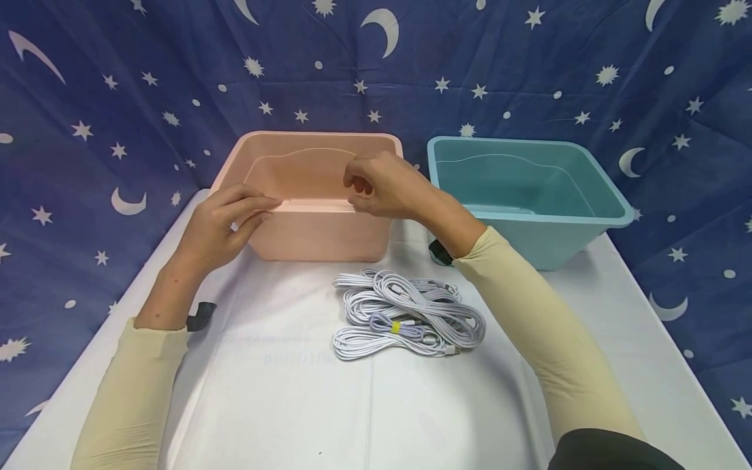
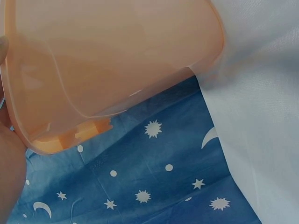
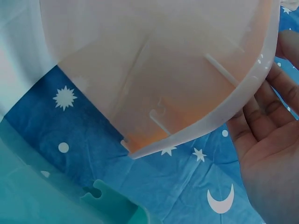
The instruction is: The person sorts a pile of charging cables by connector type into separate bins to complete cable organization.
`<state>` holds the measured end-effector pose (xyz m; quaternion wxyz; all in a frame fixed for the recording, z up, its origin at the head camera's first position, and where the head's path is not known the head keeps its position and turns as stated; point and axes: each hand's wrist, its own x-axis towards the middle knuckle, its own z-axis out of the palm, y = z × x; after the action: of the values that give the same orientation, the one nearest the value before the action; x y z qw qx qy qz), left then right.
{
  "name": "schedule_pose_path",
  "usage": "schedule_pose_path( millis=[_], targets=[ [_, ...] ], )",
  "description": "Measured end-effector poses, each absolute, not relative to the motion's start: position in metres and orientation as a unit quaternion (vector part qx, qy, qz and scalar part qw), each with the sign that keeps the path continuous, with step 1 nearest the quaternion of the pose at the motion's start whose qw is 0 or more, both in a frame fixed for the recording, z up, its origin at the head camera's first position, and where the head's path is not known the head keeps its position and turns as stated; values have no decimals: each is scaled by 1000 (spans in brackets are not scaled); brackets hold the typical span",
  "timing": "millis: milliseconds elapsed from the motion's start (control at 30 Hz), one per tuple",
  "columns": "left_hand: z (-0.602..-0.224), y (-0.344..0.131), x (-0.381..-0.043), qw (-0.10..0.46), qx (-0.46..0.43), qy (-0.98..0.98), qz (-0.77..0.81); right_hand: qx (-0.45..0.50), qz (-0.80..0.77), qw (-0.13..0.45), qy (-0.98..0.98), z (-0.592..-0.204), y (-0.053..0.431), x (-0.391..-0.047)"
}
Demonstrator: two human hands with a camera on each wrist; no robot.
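Fingers and thumb of the left hand pinch the front rim of a peach-coloured, rectangular plastic bin in the head view. The right hand, fingers curled, meets that rim farther right; whether it grips, I cannot tell. The bin stands on white cloth; coiled white cables lie before it, a rectangular teal plastic tub stands to its right, and navy star-and-moon fabric hangs behind.

Left wrist view: the bin's outer wall, fingers mostly cut off beside its rim.

Right wrist view: fingertips hidden behind the bin's rim.
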<state>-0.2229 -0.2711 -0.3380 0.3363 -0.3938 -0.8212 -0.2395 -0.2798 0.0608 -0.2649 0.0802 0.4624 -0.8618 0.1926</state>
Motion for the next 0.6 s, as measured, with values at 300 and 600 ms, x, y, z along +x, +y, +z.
schedule_pose_path(
  millis=[300,600],
  targets=[
    [-338,-272,-223,339,-390,-822,-237,445,191,91,-870,-262,71,-261],
    [-338,-271,-224,337,-392,-822,-240,462,207,137,-851,-271,86,-242]
  ],
)
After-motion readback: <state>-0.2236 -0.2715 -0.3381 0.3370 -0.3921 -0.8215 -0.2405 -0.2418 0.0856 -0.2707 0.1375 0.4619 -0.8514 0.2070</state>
